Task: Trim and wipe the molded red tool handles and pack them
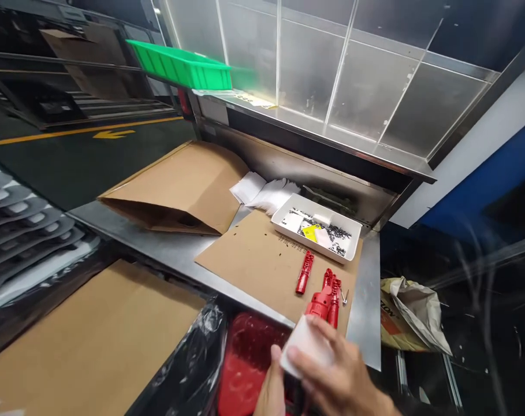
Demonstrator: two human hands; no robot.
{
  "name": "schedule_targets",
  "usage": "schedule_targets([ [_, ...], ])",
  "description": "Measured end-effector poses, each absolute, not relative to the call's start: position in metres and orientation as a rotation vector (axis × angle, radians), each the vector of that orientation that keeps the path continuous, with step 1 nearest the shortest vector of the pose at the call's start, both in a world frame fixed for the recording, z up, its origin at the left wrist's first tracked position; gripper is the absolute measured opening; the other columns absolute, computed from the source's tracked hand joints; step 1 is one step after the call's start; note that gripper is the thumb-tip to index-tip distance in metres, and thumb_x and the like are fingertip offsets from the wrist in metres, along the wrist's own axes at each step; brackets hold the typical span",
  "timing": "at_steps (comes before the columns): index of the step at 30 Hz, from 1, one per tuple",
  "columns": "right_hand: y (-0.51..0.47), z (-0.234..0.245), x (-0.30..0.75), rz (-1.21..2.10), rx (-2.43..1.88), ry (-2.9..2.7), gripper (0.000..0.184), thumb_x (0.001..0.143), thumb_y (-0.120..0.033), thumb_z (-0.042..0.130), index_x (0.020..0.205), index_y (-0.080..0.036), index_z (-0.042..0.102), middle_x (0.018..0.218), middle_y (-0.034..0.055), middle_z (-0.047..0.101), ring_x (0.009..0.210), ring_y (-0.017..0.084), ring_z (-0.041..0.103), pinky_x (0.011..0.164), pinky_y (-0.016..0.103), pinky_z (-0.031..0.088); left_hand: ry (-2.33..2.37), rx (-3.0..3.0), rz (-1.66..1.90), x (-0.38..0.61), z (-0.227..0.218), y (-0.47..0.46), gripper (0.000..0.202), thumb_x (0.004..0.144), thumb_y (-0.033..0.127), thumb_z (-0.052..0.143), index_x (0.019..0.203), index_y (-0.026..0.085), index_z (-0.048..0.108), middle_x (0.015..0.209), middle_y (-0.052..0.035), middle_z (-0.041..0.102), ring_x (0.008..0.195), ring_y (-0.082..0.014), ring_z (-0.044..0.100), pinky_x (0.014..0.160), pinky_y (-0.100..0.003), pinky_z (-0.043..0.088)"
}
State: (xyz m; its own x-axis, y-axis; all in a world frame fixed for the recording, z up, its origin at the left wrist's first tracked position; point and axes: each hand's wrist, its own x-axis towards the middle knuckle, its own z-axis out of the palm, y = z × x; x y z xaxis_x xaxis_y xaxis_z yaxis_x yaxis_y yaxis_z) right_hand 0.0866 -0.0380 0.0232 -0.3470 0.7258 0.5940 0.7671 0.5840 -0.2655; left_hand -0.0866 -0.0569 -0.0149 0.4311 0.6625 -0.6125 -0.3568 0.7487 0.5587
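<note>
My right hand [338, 370] is closed around a white sheet or pouch [309, 346], thumb on one side and fingers on the other. Just past its upper edge shows a red plastic part [320, 300]; I cannot tell whether the white piece wraps it. My left hand [271, 387] comes in at the bottom edge beside the white piece, one digit upright, its grip mostly hidden. On the cardboard sheet [245, 260] lie a slim red part [305, 273] and another red part [334, 300], beside a small metal piece [344, 297].
A white tray [283, 224] holds small black pieces and a yellow card. White sheets [266, 193] and a large cardboard box [184, 185] sit to its left. A red bin [240, 370] stands below the bench edge. A green bin [184, 66] rests on the shelf; a sack [412, 312] is at right.
</note>
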Motion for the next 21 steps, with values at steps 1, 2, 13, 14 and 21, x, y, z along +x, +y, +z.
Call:
schedule_targets([
  [1, -0.042, 0.024, 0.086, -0.062, -1.215, -2.119, 0.039, 0.095, -0.027, 0.046, 0.131, -0.028, 0.059, 0.147, 0.0155, 0.042, 0.111, 0.027, 0.065, 0.082, 0.036, 0.060, 0.900, 0.405, 0.644, -0.089, -0.015, -0.058, 0.094, 0.071, 0.081, 0.050, 0.139, 0.017, 0.050, 0.042, 0.0005, 0.055, 0.031, -0.0133, 0.051, 0.030, -0.017, 0.034],
  [2, -0.047, 0.026, 0.085, -0.059, -1.283, -2.082, 0.038, 0.094, -0.025, 0.047, 0.130, -0.029, 0.060, 0.146, 0.0150, 0.043, 0.110, 0.027, 0.065, 0.081, 0.036, 0.061, 0.865, 0.443, 0.647, -0.091, -0.014, -0.059, 0.094, 0.072, 0.081, 0.047, 0.141, 0.018, 0.047, 0.043, 0.0003, 0.056, 0.031, -0.0135, 0.051, 0.030, -0.017, 0.034],
  [13, -0.074, 0.037, 0.077, -0.132, -1.377, -1.964, 0.044, 0.094, -0.024, 0.050, 0.138, -0.033, 0.052, 0.158, 0.0085, 0.030, 0.114, 0.025, 0.065, 0.084, 0.035, 0.061, 0.631, 0.357, 0.459, -0.109, 0.025, -0.051, 0.067, 0.079, 0.073, 0.050, 0.108, 0.017, 0.071, 0.050, -0.0020, 0.059, 0.028, -0.0048, 0.040, 0.027, -0.012, 0.023],
  [14, -0.076, 0.039, 0.077, -0.108, -1.320, -2.001, 0.047, 0.094, -0.025, 0.051, 0.140, -0.033, 0.049, 0.160, 0.0077, 0.028, 0.112, 0.024, 0.066, 0.084, 0.034, 0.061, 0.607, 0.306, 0.419, -0.110, 0.028, -0.049, 0.062, 0.080, 0.071, 0.052, 0.090, 0.013, 0.074, 0.050, -0.0034, 0.058, 0.029, -0.0037, 0.042, 0.028, -0.011, 0.023],
  [21, -0.083, 0.048, 0.071, -0.103, -1.391, -1.952, 0.040, 0.096, -0.023, 0.050, 0.135, -0.029, 0.055, 0.152, 0.0115, 0.042, 0.118, 0.023, 0.063, 0.091, 0.031, 0.058, 0.451, 0.132, 0.380, -0.112, 0.023, -0.049, 0.047, 0.082, 0.060, 0.062, 0.081, 0.013, 0.071, 0.049, -0.0011, 0.057, 0.029, -0.0018, 0.042, 0.030, -0.007, 0.023],
])
